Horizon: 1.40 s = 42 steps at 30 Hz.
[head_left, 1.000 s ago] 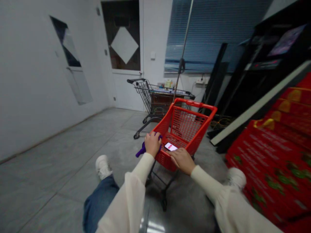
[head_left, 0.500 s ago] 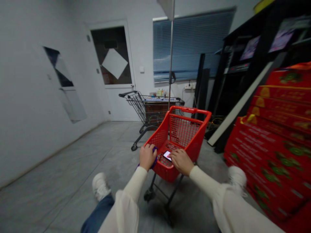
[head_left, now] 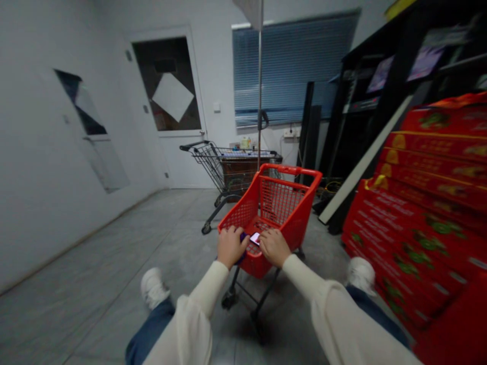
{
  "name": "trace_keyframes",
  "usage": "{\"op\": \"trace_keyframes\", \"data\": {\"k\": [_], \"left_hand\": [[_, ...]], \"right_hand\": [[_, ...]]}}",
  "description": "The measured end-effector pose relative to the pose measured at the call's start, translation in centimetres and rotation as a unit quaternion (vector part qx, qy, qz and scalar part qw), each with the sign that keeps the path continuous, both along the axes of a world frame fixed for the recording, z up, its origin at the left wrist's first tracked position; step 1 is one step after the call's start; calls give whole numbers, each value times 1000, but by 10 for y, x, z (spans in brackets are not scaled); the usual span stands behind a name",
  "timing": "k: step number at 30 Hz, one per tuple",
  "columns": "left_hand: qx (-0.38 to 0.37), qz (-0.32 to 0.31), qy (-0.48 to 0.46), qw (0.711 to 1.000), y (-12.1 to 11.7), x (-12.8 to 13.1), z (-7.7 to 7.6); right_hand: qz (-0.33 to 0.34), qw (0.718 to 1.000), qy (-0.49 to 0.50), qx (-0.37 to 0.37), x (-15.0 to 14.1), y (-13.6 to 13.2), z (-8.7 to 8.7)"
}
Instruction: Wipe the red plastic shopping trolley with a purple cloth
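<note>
A small red plastic shopping cart (head_left: 287,197) stands in front of me, between my feet. My left hand (head_left: 230,247) is closed over its near left rim, with something purple (head_left: 242,256) showing under the fingers and palm. I cannot tell what kind of thing the purple piece is. My right hand (head_left: 274,247) curls over the near right rim. Right beside its thumb is a phone (head_left: 255,239) with a lit pinkish screen, at the near end of the basket. Whether the phone rests on the cart or is held there by the thumb is hidden.
Behind the red cart stands a grey wire shopping cart (head_left: 203,157) with a brown box in it. Stacked red cartons (head_left: 403,238) rise on the right, beside a leaning white board (head_left: 365,162) and black shelving. A pole (head_left: 260,91) rises behind the cart; a door (head_left: 173,91) is at back left.
My view has shifted slightly, so the scene sits a little further left. Both hands stay at the cart's near rim. The right hand appears marginally closer to the left.
</note>
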<state>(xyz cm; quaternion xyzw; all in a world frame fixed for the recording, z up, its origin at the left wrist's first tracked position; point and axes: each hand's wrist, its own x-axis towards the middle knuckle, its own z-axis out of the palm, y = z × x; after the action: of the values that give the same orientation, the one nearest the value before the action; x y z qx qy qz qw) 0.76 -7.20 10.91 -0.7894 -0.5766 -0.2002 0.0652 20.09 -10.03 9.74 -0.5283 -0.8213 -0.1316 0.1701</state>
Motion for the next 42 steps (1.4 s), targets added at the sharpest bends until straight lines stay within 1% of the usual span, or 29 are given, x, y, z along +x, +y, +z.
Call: {"op": "trace_keyframes", "data": {"k": [2, 4, 5, 8, 10, 12, 15, 16, 18, 21, 22, 24, 26, 28, 29, 31, 32, 34, 37, 40, 42], "left_hand": [[7, -37, 9, 999, -7, 4, -2], [1, -42, 13, 999, -3, 0, 1], [-5, -28, 10, 1000, 1, -4, 3], [-12, 42, -7, 999, 12, -11, 8], [-11, 58, -6, 998, 9, -7, 8], [-9, 38, 7, 999, 0, 1, 5], [-10, -19, 32, 999, -7, 7, 4], [-13, -28, 39, 999, -5, 5, 5], [-25, -22, 49, 998, 6, -3, 9], [-44, 24, 59, 997, 27, -16, 15], [-50, 30, 65, 996, 32, -19, 15], [-57, 17, 80, 995, 37, -26, 16], [-60, -15, 89, 994, 37, -34, 16], [-57, -31, 86, 994, 36, -43, 17], [-56, -25, 82, 995, 35, -46, 18], [-53, 7, 70, 996, 31, -48, 19], [-50, 23, 65, 996, 27, -47, 18], [-42, 38, 56, 997, 18, -40, 16], [-29, 21, 45, 998, 6, -30, 12], [-30, 22, 38, 999, 10, -30, 14], [-41, 49, 39, 997, 19, -35, 17]], "right_hand": [[3, 1000, -1, 7, 0, -1, -1], [2, 1000, 0, 11, 0, -3, -1], [0, 1000, 2, 12, -2, -4, -1], [-14, 1000, 17, 22, -8, -4, -4], [-23, 999, 27, 30, -12, -3, -6], [-31, 998, 31, 34, -14, -3, -7], [-40, 998, 26, 27, -15, -6, -5], [-43, 999, 23, 23, -17, -7, -3], [-48, 999, 17, 13, -23, -10, 1], [-63, 998, 19, 0, -43, -8, 5], [-68, 997, 21, -3, -51, -7, 6], [-68, 997, 21, -8, -65, -2, 8], [-46, 999, 14, -16, -70, 4, 13], [-29, 999, 9, -18, -64, 12, 19], [-40, 999, 14, -10, -57, 16, 23], [-82, 997, 10, 5, -40, 23, 28], [-105, 994, 5, -2, -32, 26, 29], [-127, 992, -4, -13, -18, 30, 29], [-142, 990, -12, -18, -10, 30, 28], [-130, 991, -27, -24, -8, 25, 28], [-117, 992, -29, -20, -9, 23, 28]]}}
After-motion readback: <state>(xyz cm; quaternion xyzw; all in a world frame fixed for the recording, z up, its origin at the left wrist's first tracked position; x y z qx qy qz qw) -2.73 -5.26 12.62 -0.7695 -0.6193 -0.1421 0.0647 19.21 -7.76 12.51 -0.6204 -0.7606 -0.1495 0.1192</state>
